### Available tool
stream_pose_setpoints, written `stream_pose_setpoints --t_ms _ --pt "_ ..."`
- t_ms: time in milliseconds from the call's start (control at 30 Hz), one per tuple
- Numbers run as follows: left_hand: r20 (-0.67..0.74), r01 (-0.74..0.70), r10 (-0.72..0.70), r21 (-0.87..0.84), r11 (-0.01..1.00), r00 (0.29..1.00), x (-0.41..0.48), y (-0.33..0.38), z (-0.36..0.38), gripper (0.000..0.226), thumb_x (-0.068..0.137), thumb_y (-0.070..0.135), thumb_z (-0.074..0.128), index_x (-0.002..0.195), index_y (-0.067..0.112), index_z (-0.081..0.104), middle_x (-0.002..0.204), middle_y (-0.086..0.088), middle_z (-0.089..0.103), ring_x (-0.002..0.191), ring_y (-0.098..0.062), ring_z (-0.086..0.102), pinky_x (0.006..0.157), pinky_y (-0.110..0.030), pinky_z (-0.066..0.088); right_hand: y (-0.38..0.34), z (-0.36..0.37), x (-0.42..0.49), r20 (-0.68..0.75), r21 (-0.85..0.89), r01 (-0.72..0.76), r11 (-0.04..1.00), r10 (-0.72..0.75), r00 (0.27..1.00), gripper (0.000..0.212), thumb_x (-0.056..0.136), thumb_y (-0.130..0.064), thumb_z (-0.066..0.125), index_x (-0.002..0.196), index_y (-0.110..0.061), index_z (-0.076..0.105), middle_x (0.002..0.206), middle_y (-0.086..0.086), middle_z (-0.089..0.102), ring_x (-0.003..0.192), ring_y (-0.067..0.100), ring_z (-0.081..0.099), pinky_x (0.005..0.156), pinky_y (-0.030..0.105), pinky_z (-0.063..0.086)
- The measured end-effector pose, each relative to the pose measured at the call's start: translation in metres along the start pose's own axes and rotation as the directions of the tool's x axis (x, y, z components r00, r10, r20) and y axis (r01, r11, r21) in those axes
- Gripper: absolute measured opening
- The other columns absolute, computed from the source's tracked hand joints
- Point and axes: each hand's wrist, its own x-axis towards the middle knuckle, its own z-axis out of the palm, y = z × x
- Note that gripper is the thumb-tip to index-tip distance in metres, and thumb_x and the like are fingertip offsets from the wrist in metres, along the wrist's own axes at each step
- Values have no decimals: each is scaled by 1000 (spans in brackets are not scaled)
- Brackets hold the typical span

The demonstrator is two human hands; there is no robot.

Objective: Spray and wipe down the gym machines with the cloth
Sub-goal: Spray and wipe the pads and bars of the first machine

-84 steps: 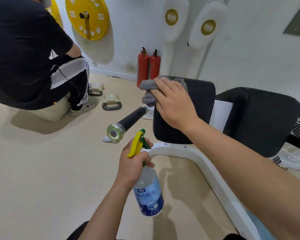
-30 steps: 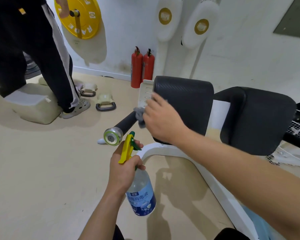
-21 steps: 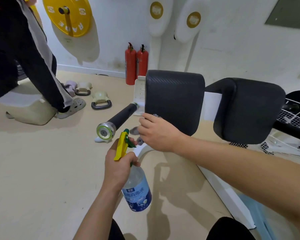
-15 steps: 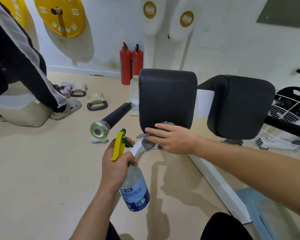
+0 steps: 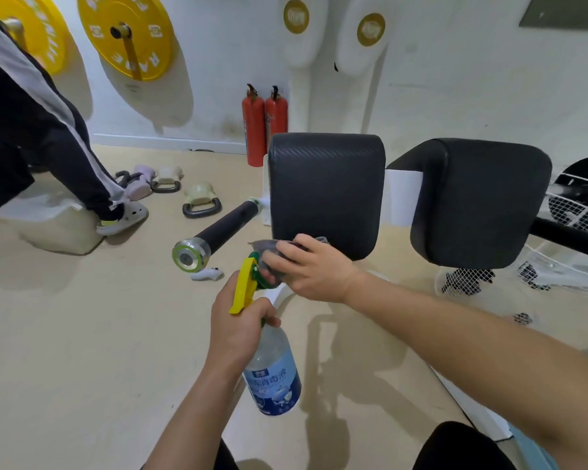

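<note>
The right hand [image 5: 314,266] had drawn the crumpled grey cloth [image 5: 265,247] it clutched to the black padded cushion's [image 5: 326,188] lower left corner; open beige floor [image 5: 82,334] lay leftward. Just below, the left hand [image 5: 235,330] gripped the clear yellow-triggered spray bottle [image 5: 274,378].

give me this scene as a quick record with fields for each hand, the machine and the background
machine: two black padded cushions, black handle bar with silver end cap
right hand: holds bunched grey cloth by the lower corner of one cushion
left hand: grips clear spray bottle with yellow trigger, nozzle close to the cloth
background: two red fire extinguishers, cream kettlebells on floor, another person
</note>
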Motion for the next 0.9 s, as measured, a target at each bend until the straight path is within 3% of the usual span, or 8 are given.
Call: stream_pose_setpoints --t_ms 167,300,467,533,600,700,833,900 --pt "33 -22 22 11 1000 999 5 7 12 37 57 9 59 91 17 69 87 1 71 78 -39 65 59 -36 60 5 2 -41 -100 71 -19 997 26 995 18 95 -10 53 91 -14 70 107 3 60 96 27 51 81 38 42" --pt "65 -14 14 -3 1000 998 6 13 32 35 61 7 57 93 15 70 98 4 69 75 -34 66 55 -18 52 13 7 -112 -11 55 -158 986 159 987 23 87 -1 52 73 -13 65 96 4 64 83 27 62 69 38 45" --pt "109 7 -8 6 1000 994 10 31 58 33 66 -1 62 96 11 70 99 0 69 68 -19 65 55 -17 52 32 -17 -144 16 152 -553 819 557 830 20 88 -1 56 74 -12 64 98 9 65 80 32 55 64 41 41" --pt "98 49 -49 8 999 994 7 53 64 37 62 4 60 97 11 70 98 2 70 70 -25 64 55 -19 53 39 -36 -135 148 260 -649 715 634 759 11 84 -2 67 80 -12 69 103 10 65 85 35 55 66 43 46" --pt "85 83 -85 26 996 993 2 79 64 39 61 6 58 97 12 70 96 9 69 73 -27 65 55 -27 56 43 -58 -121 326 314 -761 567 688 648 17 77 -3 76 91 -11 73 107 12 63 91 35 55 69 44 52" --pt "97 134 -143 91 987 985 -1 129 58 38 69 -6 62 100 16 70 97 16 69 73 -12 64 65 -45 62 65 -101 -100 541 418 -892 171 742 396 30 82 -1 70 108 -14 71 114 8 60 102 31 55 82 41 53" --pt "103 185 -200 139 973 974 1 206 41 47 73 -10 63 107 20 70 106 14 70 85 0 65 74 -50 62 113 -176 -61 792 407 -751 -519 611 7 49 86 -6 68 127 -20 45 115 -3 54 99 10 57 79 7 42" --pt "125 162 -182 150 975 975 4 241 32 48 72 -1 64 113 23 68 113 13 69 100 -5 65 78 -50 63 129 -203 -42 868 299 -696 -652 489 -85 48 87 -11 72 126 -22 47 112 -5 55 92 5 57 69 4 42"
